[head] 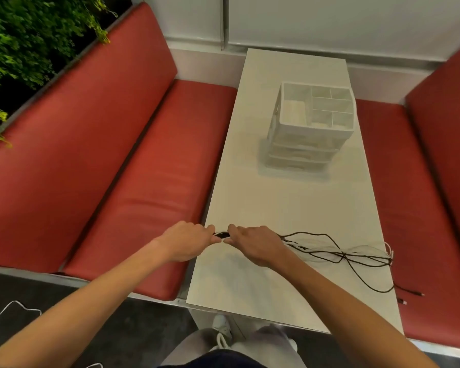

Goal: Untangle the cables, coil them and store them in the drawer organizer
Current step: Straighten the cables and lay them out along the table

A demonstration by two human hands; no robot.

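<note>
Cables point(340, 253) lie in a loose black-and-white tangle on the near right part of the white table point(276, 203), loops crossing one another, and two black ends trail over the table's right edge above the right bench point(422, 208). The bundle runs left to the near left edge, and there both hands have it: the left hand point(186, 241) is curled tight around a black stretch, and the right hand point(255, 244) sits just beside it, fingers closed over the same strands, knuckles up. Farther up the table, well apart from the tangle, stands the white drawer organizer point(311, 128), with divided compartments on top and stacked drawers below. The red left bench point(104, 155) runs alongside, green leaves point(24, 35) behind it, and a thin white cord point(11, 309) lies on the dark floor at near left.
</note>
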